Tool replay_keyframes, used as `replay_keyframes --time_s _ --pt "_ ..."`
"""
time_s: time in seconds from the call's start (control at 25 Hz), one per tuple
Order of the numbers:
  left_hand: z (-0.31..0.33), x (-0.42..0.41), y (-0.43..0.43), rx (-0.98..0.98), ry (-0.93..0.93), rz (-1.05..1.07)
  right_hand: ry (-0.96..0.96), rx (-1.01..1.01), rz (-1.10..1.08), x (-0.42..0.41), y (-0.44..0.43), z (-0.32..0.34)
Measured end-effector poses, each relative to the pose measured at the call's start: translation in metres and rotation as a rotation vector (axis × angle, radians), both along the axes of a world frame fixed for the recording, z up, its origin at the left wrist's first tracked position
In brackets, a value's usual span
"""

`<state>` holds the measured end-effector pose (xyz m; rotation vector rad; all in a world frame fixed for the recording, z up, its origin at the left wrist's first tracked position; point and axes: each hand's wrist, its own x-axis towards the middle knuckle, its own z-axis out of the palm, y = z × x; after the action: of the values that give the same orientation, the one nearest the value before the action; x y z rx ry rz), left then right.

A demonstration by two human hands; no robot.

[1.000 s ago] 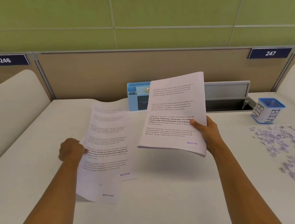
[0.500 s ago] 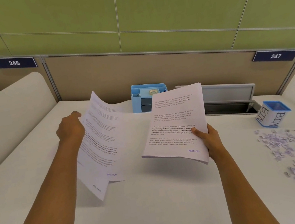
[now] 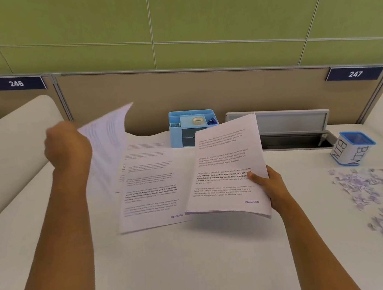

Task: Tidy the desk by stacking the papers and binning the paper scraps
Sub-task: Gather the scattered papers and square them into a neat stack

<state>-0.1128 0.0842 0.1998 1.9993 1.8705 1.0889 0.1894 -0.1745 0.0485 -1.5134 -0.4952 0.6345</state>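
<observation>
A: The right hand (image 3: 271, 186) is gripping the stack of papers (image 3: 227, 167) by its right edge, holding it tilted just above the desk (image 3: 188, 265), thumb on top.

B: And the left hand (image 3: 66, 148) is closing in a fist on a single sheet (image 3: 106, 140), lifting it at the far left. It's blurring, so it's moving fast.

A: One more printed sheet (image 3: 149, 186) is lying flat on the desk between the hands, its right edge tucked under the stack.

B: So we're watching the stacking step. I'd say the lifted sheet is heading for the stack next, and that's calling for squaring the edges.

A: The paper scraps (image 3: 382, 191) are sitting untouched at the right, scattered near the cup labelled BIN (image 3: 351, 149).

B: I can't tell what's inside that bin. The blue desk organiser (image 3: 192, 126) at the far side is holding a roll of tape (image 3: 197, 120) and what looks like a small blue clip.
</observation>
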Motion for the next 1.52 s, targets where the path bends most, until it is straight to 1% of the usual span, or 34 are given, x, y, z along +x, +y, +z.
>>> replay_keyframes --time_s 0.08,0.16,0.24,0.32,0.36,0.44,0.52,0.56,0.68,0.72,0.8,0.88,0.92,1.04,1.08,1.12,1.2,1.28,1.32,1.36,1.44,1.48,1.52 --pt "0.019 -0.002 -0.004 0.119 -0.13 -0.071 0.016 -0.006 0.019 -0.005 0.001 -0.002" --pt "0.028 0.007 -0.008 0.13 -0.28 -0.192 0.041 -0.003 0.046 -0.012 0.004 -0.002" --pt "0.015 0.031 -0.012 0.027 -0.436 -0.348 0.056 0.004 0.086 -0.021 0.009 -0.001" --pt "-0.015 0.061 -0.022 -0.139 -0.562 -0.508 0.041 0.025 0.138 -0.031 0.015 0.0" --pt "-0.03 0.075 -0.029 -0.218 -0.603 -0.546 0.018 0.057 0.17 -0.036 0.017 0.002" --pt "-0.059 0.098 -0.048 -0.336 -0.607 -0.553 0.027 0.176 0.221 -0.042 0.019 0.003" --pt "-0.081 0.113 -0.07 -0.361 -0.503 -0.502 0.079 0.259 0.238 -0.043 0.017 0.006" --pt "-0.087 0.117 -0.08 -0.338 -0.459 -0.468 0.081 0.244 0.23 -0.043 0.016 0.008" --pt "-0.103 0.124 -0.096 -0.314 -0.418 -0.386 -0.007 0.075 0.192 -0.041 0.016 0.007" --pt "-0.109 0.125 -0.092 -0.368 -0.383 -0.373 -0.011 0.046 0.184 -0.041 0.016 0.007" --pt "-0.117 0.125 -0.08 -0.569 -0.343 -0.396 -0.021 0.014 0.178 -0.039 0.014 0.005" --pt "-0.119 0.122 -0.069 -0.74 -0.436 -0.427 -0.024 0.0 0.191 -0.035 0.013 0.004" --pt "-0.118 0.12 -0.067 -0.771 -0.504 -0.429 0.005 0.006 0.201 -0.033 0.012 0.003" --pt "-0.119 0.118 -0.065 -0.75 -0.647 -0.423 0.266 -0.025 0.208 -0.028 0.014 0.008" --pt "-0.12 0.118 -0.065 -0.744 -0.674 -0.424 0.275 -0.046 0.224 -0.028 0.016 0.009" --pt "-0.121 0.119 -0.064 -0.746 -0.695 -0.432 0.227 -0.073 0.236 -0.027 0.019 0.011" --pt "-0.126 0.12 -0.059 -0.74 -0.706 -0.45 0.071 -0.102 0.211 -0.025 0.023 0.011" --pt "-0.135 0.117 -0.051 -0.662 -0.664 -0.43 0.007 -0.04 0.137 -0.019 0.027 0.008" --pt "-0.14 0.114 -0.047 -0.601 -0.595 -0.388 0.003 -0.003 0.095 -0.016 0.028 0.006" --pt "-0.147 0.109 -0.043 -0.549 -0.464 -0.32 0.01 0.033 0.051 -0.013 0.029 0.007" --pt "-0.161 0.094 -0.036 -0.521 -0.089 -0.134 0.019 0.067 -0.008 -0.007 0.029 0.008" --pt "-0.169 0.086 -0.033 -0.548 0.049 -0.046 0.022 0.077 -0.019 -0.004 0.029 0.009" --pt "-0.175 0.08 -0.031 -0.597 0.118 0.021 0.025 0.088 -0.021 -0.001 0.029 0.009"
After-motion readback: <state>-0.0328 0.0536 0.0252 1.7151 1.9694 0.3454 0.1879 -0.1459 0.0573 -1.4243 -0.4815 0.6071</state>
